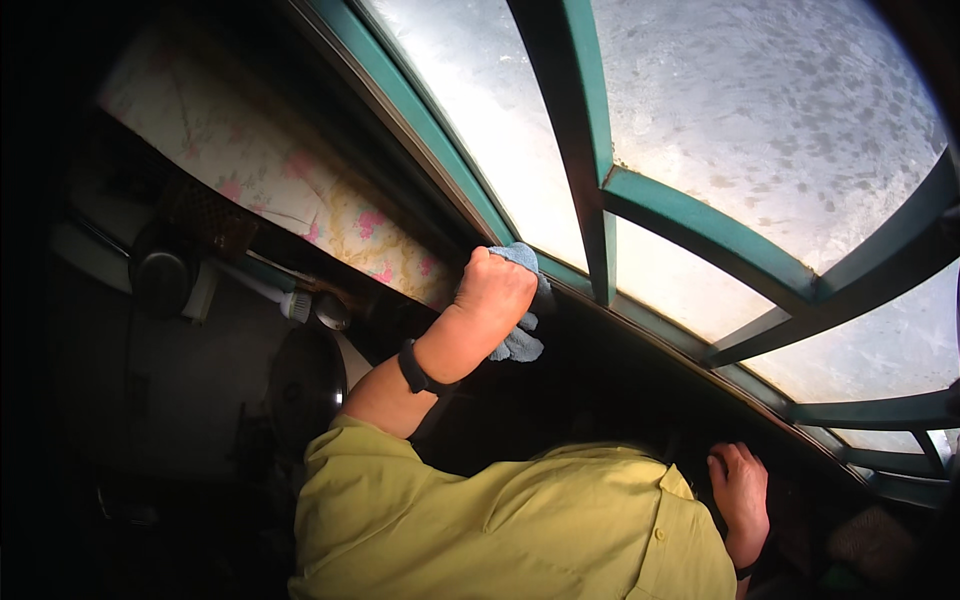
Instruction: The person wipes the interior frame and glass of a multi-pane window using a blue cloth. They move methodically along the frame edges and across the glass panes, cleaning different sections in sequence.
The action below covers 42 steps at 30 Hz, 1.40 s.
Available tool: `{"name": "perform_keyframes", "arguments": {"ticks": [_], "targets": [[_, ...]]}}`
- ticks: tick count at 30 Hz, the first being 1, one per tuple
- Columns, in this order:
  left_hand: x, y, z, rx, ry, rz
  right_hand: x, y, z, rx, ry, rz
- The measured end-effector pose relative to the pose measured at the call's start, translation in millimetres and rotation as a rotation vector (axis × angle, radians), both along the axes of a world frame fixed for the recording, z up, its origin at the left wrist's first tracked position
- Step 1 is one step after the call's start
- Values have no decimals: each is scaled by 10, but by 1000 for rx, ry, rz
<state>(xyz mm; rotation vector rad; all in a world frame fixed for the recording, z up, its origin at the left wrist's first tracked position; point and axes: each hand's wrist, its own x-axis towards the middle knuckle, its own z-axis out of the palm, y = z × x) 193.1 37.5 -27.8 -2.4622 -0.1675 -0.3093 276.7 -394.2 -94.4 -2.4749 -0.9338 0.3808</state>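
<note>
My left hand (pixel 498 283) grips a blue-grey cloth (pixel 517 346) against the bottom rail of a green-painted window frame (pixel 442 135). Part of the cloth bulges above my knuckles, and the rest hangs below my fist. A dark band circles my left wrist. Lower right, my right hand (pixel 739 480) hangs beside my body with its fingers loosely bent and the thumb apart. Nothing shows in it, though the area around it is very dark. Frosted, blotchy glass panes (pixel 750 112) fill the frame.
Left of my arm runs a stained, flower-patterned surface (pixel 300 187). Beyond its edge are a white-handled brush (pixel 289 300), a metal ladle (pixel 331 310), a dark pot (pixel 161 270) and a round, shiny lid or pan (pixel 307 379). Green glazing bars (pixel 709 232) cross the panes.
</note>
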Motion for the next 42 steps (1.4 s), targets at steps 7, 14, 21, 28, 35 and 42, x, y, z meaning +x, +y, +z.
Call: {"name": "perform_keyframes", "arguments": {"ticks": [7, 14, 21, 28, 35, 42], "targets": [[33, 40, 76, 2, 47, -5, -64, -122, -90, -46, 49, -52], [37, 94, 136, -318, -6, -5, -114, -120, -92, -54, 64, -77], [7, -150, -47, -295, -28, 46, -103, -105, -84, -83, 47, -59], [123, -596, -70, -438, -115, -223, -57, -19, -39, -98, 49, -13], [41, -543, -394, -1539, -481, -301, -34, 33, -20, -134, 33, 32], [23, -636, -551, -1579, -534, -200, -2, 158, 57, -139, 37, 61]]}}
